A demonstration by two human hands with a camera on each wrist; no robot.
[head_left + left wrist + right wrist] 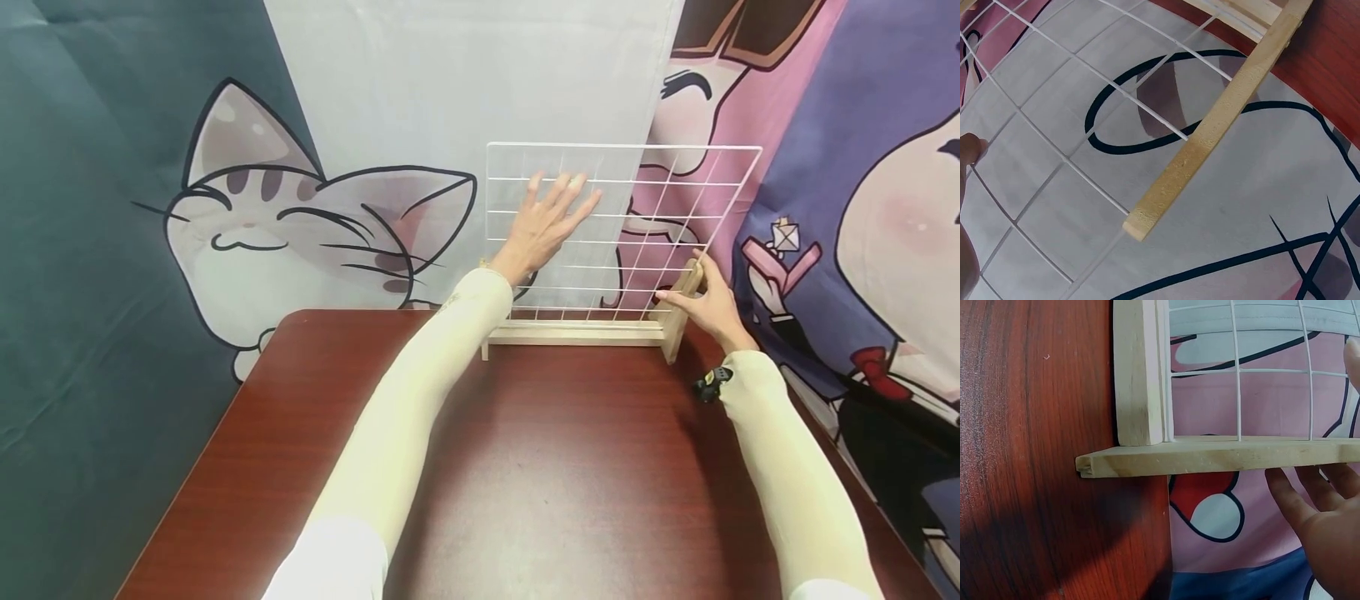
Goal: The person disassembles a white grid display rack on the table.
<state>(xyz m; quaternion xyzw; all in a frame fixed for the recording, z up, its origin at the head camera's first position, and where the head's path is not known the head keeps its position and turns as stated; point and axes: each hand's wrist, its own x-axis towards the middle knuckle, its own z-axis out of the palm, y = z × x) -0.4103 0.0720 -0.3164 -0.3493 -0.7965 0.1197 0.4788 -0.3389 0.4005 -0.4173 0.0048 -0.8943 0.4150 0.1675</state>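
A white wire grid panel (622,145) stands upright in a pale wooden stand (577,333) at the far side of the table. My left hand (547,223) lies against the front of the grid with its fingers spread and straight. In the left wrist view, part of that hand (967,153) shows at the left edge, and the left wooden post (1197,147) runs beside the wires. With thumb and fingers on either side, my right hand (712,307) grips the right wooden post (1210,459). The grid's bottom edge sits behind the stand's crossbar (1135,375).
The reddish-brown table (540,467) stretches from the stand toward me. Behind it hangs a cloth backdrop (420,75) with cartoon figures, close to the grid. A small black device (711,385) is strapped at my right wrist.
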